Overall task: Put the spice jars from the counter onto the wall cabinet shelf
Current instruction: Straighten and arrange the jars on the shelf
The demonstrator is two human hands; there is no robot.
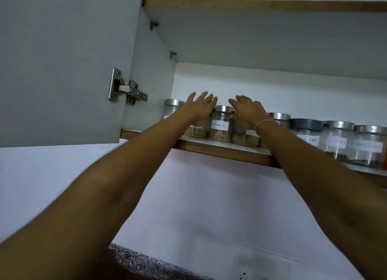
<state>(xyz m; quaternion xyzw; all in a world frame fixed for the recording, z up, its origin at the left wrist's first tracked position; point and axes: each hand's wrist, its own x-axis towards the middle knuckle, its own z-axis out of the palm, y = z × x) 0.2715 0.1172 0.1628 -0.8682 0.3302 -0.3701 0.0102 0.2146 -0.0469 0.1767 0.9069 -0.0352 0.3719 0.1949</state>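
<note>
While your head tilts up toward the cabinet, the speckled table [134,261] shows only as a dark strip at six o'clock, with a white wall socket [244,276] just to its right at the bottom edge. Both your forearms rise from the lower corners and converge toward twelve o'clock, meeting at the shelf [219,150] of the wall cabinet.

Your left hand [200,110] reaches in with fingers spread and fairly straight; its palm lies against a jar that it mostly hides, at about nine o'clock of the labelled jar [219,124], and its thumb side touches that jar's glass. Your right hand [247,111], with a red-and-white thread bracelet [265,122] at the wrist, has fingers loosely extended over the steel lid of the labelled jar, resting at its three o'clock side; it curls round nothing that you can see. The labelled jar stands upright on the shelf between your two hands, holding brown spice.

More jars stand in the same row: a steel-lidded one [173,107] at the far nine o'clock end near the cabinet wall, and off toward three o'clock a dark-lidded jar [306,131] and two steel-lidded jars [337,137] with blurred paper labels.

Farther back, the open cabinet door [62,66] fills the ten o'clock area, its metal hinge [127,91] fixed to the side wall.
</note>
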